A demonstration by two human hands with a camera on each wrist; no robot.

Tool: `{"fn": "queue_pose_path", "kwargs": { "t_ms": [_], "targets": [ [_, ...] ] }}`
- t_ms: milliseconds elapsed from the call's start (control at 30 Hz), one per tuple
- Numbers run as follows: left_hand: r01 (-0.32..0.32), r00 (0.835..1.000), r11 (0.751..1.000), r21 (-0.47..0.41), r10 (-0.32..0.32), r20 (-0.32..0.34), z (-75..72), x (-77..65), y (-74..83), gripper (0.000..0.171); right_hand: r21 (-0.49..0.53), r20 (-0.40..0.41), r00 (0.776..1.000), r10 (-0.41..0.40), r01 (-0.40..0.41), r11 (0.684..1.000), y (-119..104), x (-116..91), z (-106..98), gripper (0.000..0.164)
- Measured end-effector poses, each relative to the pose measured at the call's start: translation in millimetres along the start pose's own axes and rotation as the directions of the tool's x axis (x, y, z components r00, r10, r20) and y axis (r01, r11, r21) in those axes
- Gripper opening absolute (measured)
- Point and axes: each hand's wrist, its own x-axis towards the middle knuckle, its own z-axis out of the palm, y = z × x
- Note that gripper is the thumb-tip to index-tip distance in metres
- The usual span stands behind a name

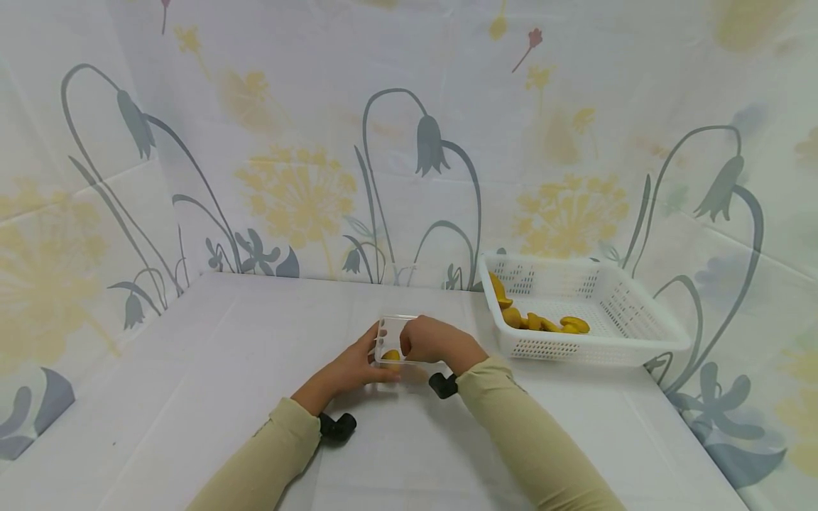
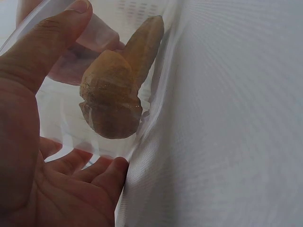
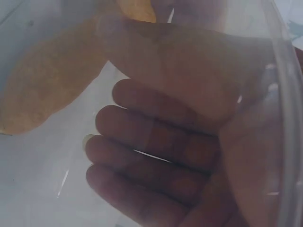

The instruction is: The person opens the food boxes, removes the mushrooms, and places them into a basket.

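Note:
A clear plastic container (image 1: 409, 363) stands on the white table, with the left hand (image 1: 348, 369) round its left side. The thumb presses the near wall and the other fingers lie along the left side in the left wrist view. Inside sits a rounded, lumpy yellow-brown piece (image 2: 111, 94); an elongated yellow-brown piece (image 2: 146, 45) leans beside it. The right hand (image 1: 437, 341) reaches into the container from above. Its thumb overlaps one end of the elongated piece in the right wrist view and seems to pinch it; the far side of that hold is hidden.
To the right stands a white perforated basket (image 1: 594, 349) with several yellow-brown pieces (image 1: 543, 323) along its left and near side. A flower-patterned sheet (image 1: 307, 92) hangs behind and beside the table. Dark wrist cameras (image 1: 339, 427) sit below both wrists.

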Motion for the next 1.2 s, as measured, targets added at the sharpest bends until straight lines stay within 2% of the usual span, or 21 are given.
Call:
{"fn": "queue_pose_path", "kwargs": {
  "t_ms": [467, 667, 933, 1200],
  "targets": [
    [0.002, 1.000, 1.000, 0.004, -0.002, -0.001, 0.2, 0.3, -0.2, 0.114, -0.090, 0.085, 0.993, 0.080, -0.072, 0.993, -6.2, 6.9, 1.2, 0.015],
    [-0.003, 1.000, 1.000, 0.010, 0.003, 0.004, 0.1, 0.5, 0.7, 0.114, -0.088, 0.095, 0.993, 0.076, -0.068, 0.994, -8.0, 6.8, 0.4, 0.017],
    [0.008, 1.000, 1.000, 0.010, -0.008, -0.002, 1.1, -0.6, 0.5, 0.114, -0.103, 0.111, 0.993, 0.050, -0.039, 0.994, -7.5, 6.5, 0.2, 0.032],
    [0.012, 1.000, 0.999, 0.032, -0.012, 0.004, 0.5, -2.3, 2.9, 0.113, -0.096, 0.103, 0.994, 0.035, -0.025, 0.995, -7.4, 4.2, -2.9, 0.026]
  ]
}}
